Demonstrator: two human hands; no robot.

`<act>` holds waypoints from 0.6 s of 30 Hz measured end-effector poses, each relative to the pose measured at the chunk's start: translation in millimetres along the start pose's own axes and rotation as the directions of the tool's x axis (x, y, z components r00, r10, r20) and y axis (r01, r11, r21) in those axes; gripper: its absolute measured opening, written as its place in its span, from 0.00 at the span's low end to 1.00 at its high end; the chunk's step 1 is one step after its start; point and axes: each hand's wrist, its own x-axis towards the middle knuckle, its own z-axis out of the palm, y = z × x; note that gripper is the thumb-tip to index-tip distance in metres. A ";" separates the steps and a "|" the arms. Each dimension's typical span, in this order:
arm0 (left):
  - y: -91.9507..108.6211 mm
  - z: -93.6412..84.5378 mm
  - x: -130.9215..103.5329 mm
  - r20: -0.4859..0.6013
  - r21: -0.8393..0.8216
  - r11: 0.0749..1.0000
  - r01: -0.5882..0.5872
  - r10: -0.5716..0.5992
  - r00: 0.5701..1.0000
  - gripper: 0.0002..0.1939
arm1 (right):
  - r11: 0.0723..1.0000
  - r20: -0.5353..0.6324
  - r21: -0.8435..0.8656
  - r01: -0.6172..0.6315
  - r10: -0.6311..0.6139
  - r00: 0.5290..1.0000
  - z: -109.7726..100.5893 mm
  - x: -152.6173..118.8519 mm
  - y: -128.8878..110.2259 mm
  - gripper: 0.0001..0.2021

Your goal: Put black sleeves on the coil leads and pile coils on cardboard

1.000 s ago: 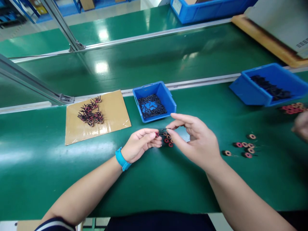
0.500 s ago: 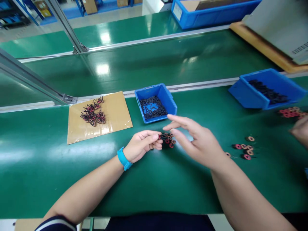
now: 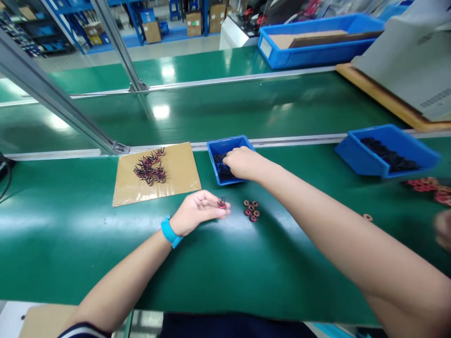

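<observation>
My left hand (image 3: 200, 211) pinches a small stator (image 3: 221, 203), a red toothed coil ring with black prongs sticking up. Just to the right of it, several red and copper stators (image 3: 251, 212) lie in a cluster on the green table. My right hand (image 3: 241, 163) reaches down into a blue bin (image 3: 230, 182) of thin black sleeves (image 3: 217, 158). Its fingers are curled, and the fingertips are hidden among the sleeves. On a cardboard sheet (image 3: 176, 176) to the left sits a pile of stators with black sleeves (image 3: 150, 169).
A second blue bin (image 3: 362, 157) with black pieces stands at the right. Near it lie more red and copper stators (image 3: 428, 185), beside another person's blurred hand (image 3: 443, 229). One loose stator (image 3: 367, 217) lies past my right forearm. A metal frame post (image 3: 75, 108) rises at the left.
My right hand has moved from above the clustered stators into the blue bin. My left hand has shifted slightly left, holding the stator away from the cluster. The view has tilted up.
</observation>
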 end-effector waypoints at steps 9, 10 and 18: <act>18.0 -101.3 -42.1 -0.588 0.752 0.627 0.202 0.501 0.635 0.17 | 0.986 -0.044 0.163 -0.033 0.041 0.998 20.1 4.0 6.1 0.08; 19.3 -109.1 -43.3 -0.587 0.791 0.542 0.282 0.543 0.601 0.16 | 0.983 -0.056 0.181 -0.034 0.044 0.997 21.8 4.1 6.2 0.08; 30.6 -124.1 -36.2 -0.576 0.781 0.321 0.535 0.701 0.421 0.22 | 0.955 -0.149 0.292 -0.049 0.096 0.984 28.1 4.6 5.3 0.10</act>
